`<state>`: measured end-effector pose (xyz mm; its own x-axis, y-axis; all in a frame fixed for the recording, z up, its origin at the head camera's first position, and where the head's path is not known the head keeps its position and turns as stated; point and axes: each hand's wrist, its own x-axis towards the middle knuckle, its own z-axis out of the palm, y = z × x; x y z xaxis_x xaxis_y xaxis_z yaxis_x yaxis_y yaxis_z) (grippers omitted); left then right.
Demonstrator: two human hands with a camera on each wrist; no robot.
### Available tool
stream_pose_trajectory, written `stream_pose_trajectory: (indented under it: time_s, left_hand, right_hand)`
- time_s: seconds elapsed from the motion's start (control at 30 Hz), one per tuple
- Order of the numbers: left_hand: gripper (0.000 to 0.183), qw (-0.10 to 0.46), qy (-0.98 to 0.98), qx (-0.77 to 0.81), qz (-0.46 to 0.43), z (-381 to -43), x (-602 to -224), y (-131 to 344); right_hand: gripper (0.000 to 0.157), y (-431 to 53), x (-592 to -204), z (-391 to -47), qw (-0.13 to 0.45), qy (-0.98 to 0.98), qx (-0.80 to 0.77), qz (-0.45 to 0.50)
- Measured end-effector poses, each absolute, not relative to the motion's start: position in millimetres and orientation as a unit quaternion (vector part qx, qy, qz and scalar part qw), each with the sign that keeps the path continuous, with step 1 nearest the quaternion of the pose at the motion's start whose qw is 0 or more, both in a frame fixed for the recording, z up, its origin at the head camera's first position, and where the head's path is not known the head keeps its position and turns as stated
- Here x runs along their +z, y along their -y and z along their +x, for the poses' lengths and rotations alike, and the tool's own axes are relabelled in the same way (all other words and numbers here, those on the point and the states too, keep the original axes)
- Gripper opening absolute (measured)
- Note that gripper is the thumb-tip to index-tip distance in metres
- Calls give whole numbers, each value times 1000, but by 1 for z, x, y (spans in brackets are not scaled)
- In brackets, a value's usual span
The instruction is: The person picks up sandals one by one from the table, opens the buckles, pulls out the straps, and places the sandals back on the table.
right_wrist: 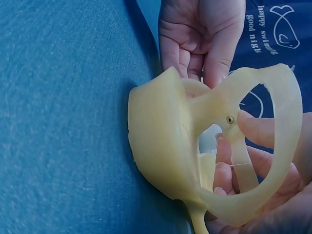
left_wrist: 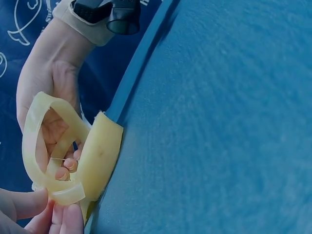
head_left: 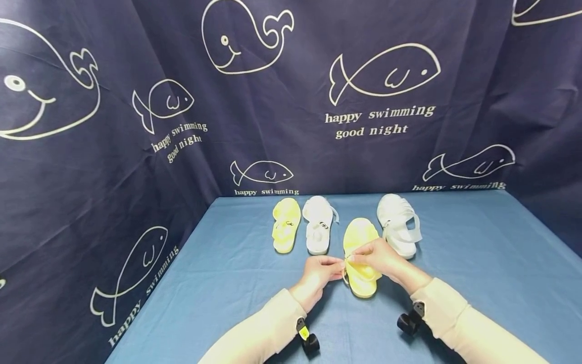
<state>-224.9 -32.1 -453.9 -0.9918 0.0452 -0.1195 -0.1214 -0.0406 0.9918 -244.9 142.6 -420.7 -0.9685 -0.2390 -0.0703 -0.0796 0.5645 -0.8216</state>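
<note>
Both hands are gripping the same yellow sandal: the left hand (head_left: 316, 275) is pinching a strap between thumb and fingers, and the right hand (head_left: 382, 258) is holding the strapwork from the other side, its thumb touching a strap. Their fingertips are meeting close together at the sandal's left edge.

Surroundings, by size. I am viewing remotely a dark blue fabric backdrop (head_left: 300, 121), hanging behind and to the sides, printed with white fish, whales and lettering. Below it a blue worktop (head_left: 218, 288) is spreading out under the work.

Footwear: the gripped yellow sandal (head_left: 360, 231) is sitting between the hands, nearer the wearer than the other three; whether its sole is lying flat I cannot tell. A white sandal (head_left: 394, 206) is resting just beyond it on the right, strap standing out sideways. Another white sandal (head_left: 317, 235) and a second yellow sandal (head_left: 286, 220) are lying side by side on the left.

Small parts: a black wrist camera (head_left: 311, 344) is hanging at the left cuff. From the right wrist view I am noting a looped strap (right_wrist: 286, 141) and, beside the thumb tip, a round stud (right_wrist: 230, 119).
</note>
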Motion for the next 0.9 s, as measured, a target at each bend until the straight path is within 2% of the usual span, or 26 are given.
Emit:
stream_pose_trajectory:
  time_s: [0.57, 0.9]
  left_hand:
    - [7, -5, -756, 654, 10, -231, -454, 30]
    - [6, 3, -755, 655, -1, -231, -451, 28]
  right_hand:
    - [27, -145, -418, -244, 77, -878, -460, -106]
    - [29, -147, -421, -246, 81, -876, -462, -113]
